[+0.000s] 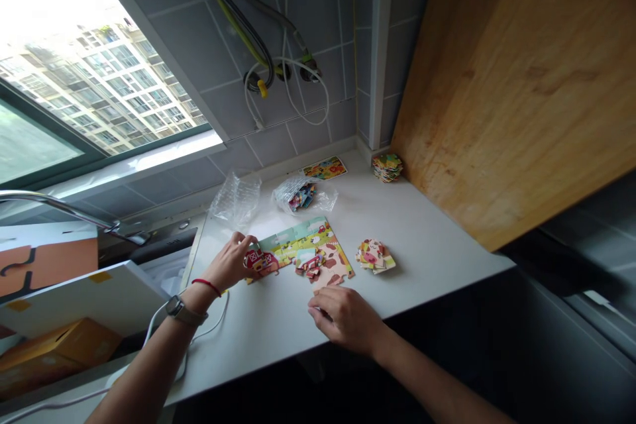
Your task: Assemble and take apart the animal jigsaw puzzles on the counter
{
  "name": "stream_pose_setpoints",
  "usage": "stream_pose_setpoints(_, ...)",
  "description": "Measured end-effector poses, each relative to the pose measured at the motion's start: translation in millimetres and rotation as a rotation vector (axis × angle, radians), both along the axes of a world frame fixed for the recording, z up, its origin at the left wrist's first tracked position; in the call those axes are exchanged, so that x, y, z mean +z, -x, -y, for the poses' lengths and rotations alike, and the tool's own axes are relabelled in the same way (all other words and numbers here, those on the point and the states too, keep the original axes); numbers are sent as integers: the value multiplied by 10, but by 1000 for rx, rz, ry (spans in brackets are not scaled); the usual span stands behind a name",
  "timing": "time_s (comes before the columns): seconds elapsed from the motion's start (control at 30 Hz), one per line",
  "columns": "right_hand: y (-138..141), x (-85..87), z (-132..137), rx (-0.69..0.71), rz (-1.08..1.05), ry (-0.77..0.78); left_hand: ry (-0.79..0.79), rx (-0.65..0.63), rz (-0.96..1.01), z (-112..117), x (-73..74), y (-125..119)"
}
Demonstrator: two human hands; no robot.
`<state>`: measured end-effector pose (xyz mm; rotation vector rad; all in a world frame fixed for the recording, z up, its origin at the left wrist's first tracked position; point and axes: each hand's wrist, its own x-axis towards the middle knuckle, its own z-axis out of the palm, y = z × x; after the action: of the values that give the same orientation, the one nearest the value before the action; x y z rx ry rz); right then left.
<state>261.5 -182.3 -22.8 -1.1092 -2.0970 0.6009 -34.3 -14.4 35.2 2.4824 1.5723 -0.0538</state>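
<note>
A partly joined jigsaw puzzle [283, 238] with a farm picture lies flat on the white countertop [412, 238]. My left hand [233, 262] is at its left end, thumb and fingers closed on a puzzle piece [253, 257] with a red barn. On the puzzle's middle sits a small heap of loose pieces [311, 264]. Close to the lower right edge, my right hand [342, 318] rests palm down, fingers loosely bent and thumb apart, with nothing visible in it. Another pile of puzzle pieces [375, 256] lies to the right of the puzzle.
Behind the puzzle are bubble wrap [237, 199], a plastic bag of pieces [301, 193] and a picture card [325, 167]. A stack of pieces [387, 167] stands by the wooden panel [497, 79]. At left are a tap [74, 205], boxes [64, 351] and a white cable [218, 321].
</note>
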Motion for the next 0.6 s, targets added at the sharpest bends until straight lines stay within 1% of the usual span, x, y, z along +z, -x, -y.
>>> stream_pose_setpoints(0.07, -1, 0, -2, 1, 4, -5, -40, -22, -15, 62, 10, -4)
stream_pose_setpoints(0.17, -1, -2, -6, 2, 7, -11, -47, -62, -32, 138, 15, 15)
stream_pose_setpoints(0.3, 0, -5, -3, -1, 5, -7, -31, -62, 29, 184, -24, 90)
stream_pose_setpoints(0.47, -6, 2, 2, -6, 1, 2, 18, -84, 203, 116, -110, 199)
stream_pose_setpoints(0.6, -8, 8, 2, -6, 5, 5, 116, 21, 343, 5, -118, 258)
